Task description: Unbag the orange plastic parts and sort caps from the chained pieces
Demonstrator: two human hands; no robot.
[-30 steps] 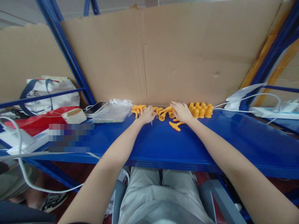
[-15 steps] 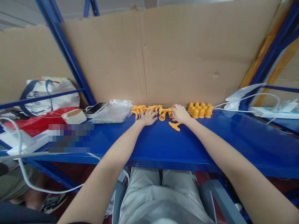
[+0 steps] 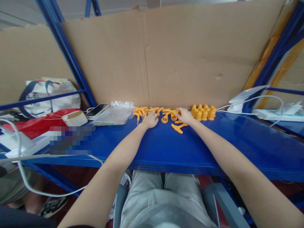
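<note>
My left hand [image 3: 150,120] lies flat with its fingers spread over the left part of a row of yellow plastic pieces, holding nothing. Under and beside it are yellow T-shaped handles [image 3: 140,110], some with small metal chains. My right hand [image 3: 186,116] has its fingers bent around the end of a yellow T-handled piece with a cone-shaped cup [image 3: 174,117]; the fingertips are partly hidden. A similar cupped piece [image 3: 164,119] lies just left of it. Nearer to me, a loose yellow T-handle with a threaded stem [image 3: 178,128] rests on the blue shelf.
Several yellow cup-like pieces [image 3: 203,112] stand grouped right of my right hand. Clear plastic bags [image 3: 116,113], a phone [image 3: 98,110] and a red bag [image 3: 47,122] lie to the left. A cardboard sheet [image 3: 180,57] closes the back. White cables and a power strip [image 3: 277,114] lie at right.
My right hand has shifted slightly right, and its fingers have drawn in at the cupped piece, so more of that piece shows. My left hand has barely moved.
</note>
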